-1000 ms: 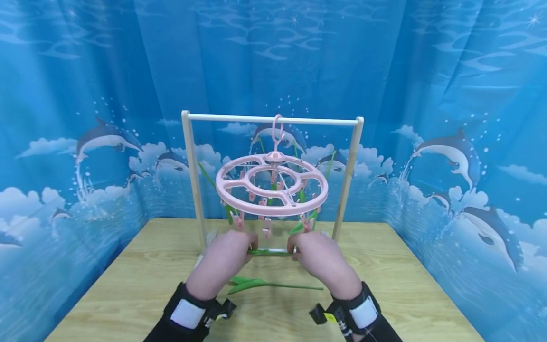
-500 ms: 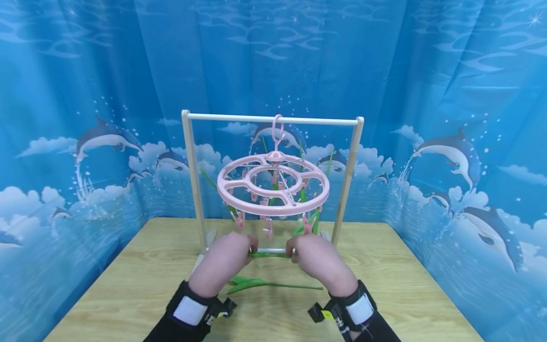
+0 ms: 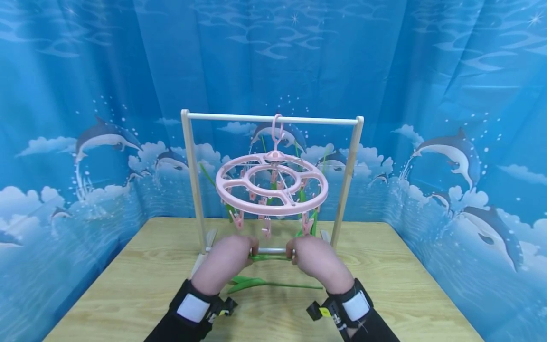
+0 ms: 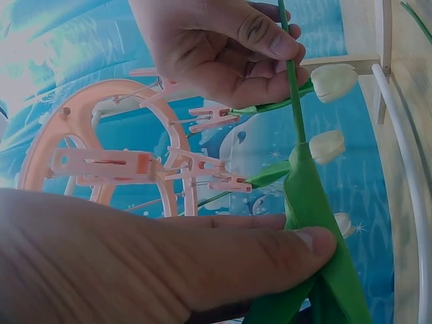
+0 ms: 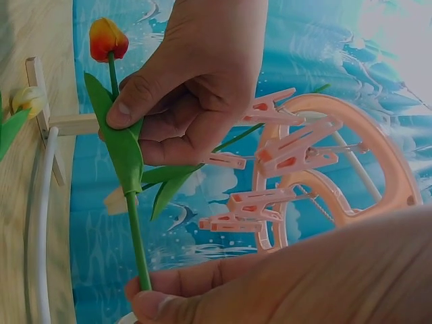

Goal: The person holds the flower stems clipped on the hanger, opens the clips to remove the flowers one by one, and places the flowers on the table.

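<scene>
Both hands hold one tulip (image 5: 109,40) with an orange-red bloom, level and low in front of the pink clip hanger (image 3: 273,209). My left hand (image 3: 232,254) pinches its green leaves (image 4: 317,209) just below the bloom. My right hand (image 3: 315,256) pinches the stem (image 5: 138,236) between thumb and fingers, toward the tail end. In the head view the bloom is hidden behind the left hand. Pink clips (image 4: 108,165) dangle from the hanger close over the hands. Some clips grip other tulips by their stems, with pale blooms (image 4: 327,146) hanging down.
The hanger hooks over the top bar (image 3: 239,117) of a white and wooden rack, whose lower bar (image 3: 273,250) runs just beyond the hands. Another tulip (image 3: 273,284) lies on the wooden table (image 3: 384,285), nearer me. A dolphin-print curtain (image 3: 107,71) surrounds the table.
The held tulip has come down slightly and toward me, and both forearms have shifted a little inward. The tulips hanging behind have swayed slightly. Both hands keep their hold.
</scene>
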Available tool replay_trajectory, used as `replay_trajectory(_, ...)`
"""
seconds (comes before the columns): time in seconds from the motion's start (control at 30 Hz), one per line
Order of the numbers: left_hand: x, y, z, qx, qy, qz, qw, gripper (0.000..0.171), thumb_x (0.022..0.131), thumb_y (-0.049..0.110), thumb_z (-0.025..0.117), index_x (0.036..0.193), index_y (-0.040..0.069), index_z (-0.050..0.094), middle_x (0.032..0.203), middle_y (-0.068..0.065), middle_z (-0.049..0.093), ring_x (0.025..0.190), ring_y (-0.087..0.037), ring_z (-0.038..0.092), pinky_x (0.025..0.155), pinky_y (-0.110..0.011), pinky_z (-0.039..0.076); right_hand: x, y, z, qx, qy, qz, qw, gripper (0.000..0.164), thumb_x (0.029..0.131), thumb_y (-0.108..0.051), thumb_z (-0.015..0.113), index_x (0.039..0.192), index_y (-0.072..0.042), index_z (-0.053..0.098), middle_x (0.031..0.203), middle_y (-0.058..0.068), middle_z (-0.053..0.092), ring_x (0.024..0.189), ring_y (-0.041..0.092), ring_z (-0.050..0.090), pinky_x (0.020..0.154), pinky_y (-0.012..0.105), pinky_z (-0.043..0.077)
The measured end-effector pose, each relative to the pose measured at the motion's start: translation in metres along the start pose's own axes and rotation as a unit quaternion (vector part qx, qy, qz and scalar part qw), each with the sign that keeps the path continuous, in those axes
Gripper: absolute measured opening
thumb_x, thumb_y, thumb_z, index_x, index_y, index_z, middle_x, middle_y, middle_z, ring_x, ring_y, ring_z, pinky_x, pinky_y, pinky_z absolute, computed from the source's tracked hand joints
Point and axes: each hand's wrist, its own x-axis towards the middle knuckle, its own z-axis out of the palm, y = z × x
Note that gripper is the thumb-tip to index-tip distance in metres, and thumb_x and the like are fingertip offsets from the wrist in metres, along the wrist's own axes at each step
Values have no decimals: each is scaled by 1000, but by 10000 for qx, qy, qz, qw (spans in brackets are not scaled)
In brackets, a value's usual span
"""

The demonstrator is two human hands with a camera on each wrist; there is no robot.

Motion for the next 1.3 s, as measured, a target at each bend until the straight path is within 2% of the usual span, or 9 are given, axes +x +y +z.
replay_trajectory(0.27, 2, -1, 3, -145, -133, -51, 9998, 18, 90, 18, 89, 93, 24, 72, 80, 11, 68, 70, -9, 58, 66, -28, 53, 2, 4, 5, 152, -45, -73, 9998, 15, 92, -6, 82, 92, -21, 79, 88, -4, 76, 70, 12, 60, 62, 29, 52)
replay_trajectory(0.5, 3, -7, 15, -365, -129, 85, 9992, 19, 90, 14, 88, 89, 23, 71, 79, 11, 68, 69, -8, 57, 65, -27, 51, 7, 8, 13, 222, -240, -80, 9994, 14, 92, -6, 82, 92, -20, 78, 89, -5, 75, 73, 11, 62, 66, 30, 55)
replay_trajectory(0.73, 8, -13, 27, -170, 77, 281, 9994, 23, 87, 13, 90, 86, 23, 70, 80, 10, 69, 72, -7, 59, 66, -28, 53, 10, 11, 21, 161, -306, -122, 9993, 16, 91, -4, 82, 89, -19, 77, 84, -6, 70, 68, 11, 59, 61, 27, 51)
replay_trajectory(1.0, 11, -11, 31, -200, -315, 20, 9993, 21, 87, 14, 91, 86, 24, 72, 81, 11, 69, 73, -7, 60, 67, -28, 55, 12, 14, 26, 14, -429, -72, 9991, 20, 91, -6, 83, 83, -21, 73, 83, -7, 67, 68, 11, 57, 60, 27, 50)
replay_trajectory(1.3, 12, -14, 38, -177, -189, 192, 9995, 21, 86, 12, 92, 85, 22, 74, 79, 11, 69, 70, -6, 59, 66, -26, 54, 13, 16, 30, 127, -607, 74, 9981, 20, 91, -6, 83, 84, -21, 73, 82, -6, 66, 70, 14, 58, 62, 29, 51)
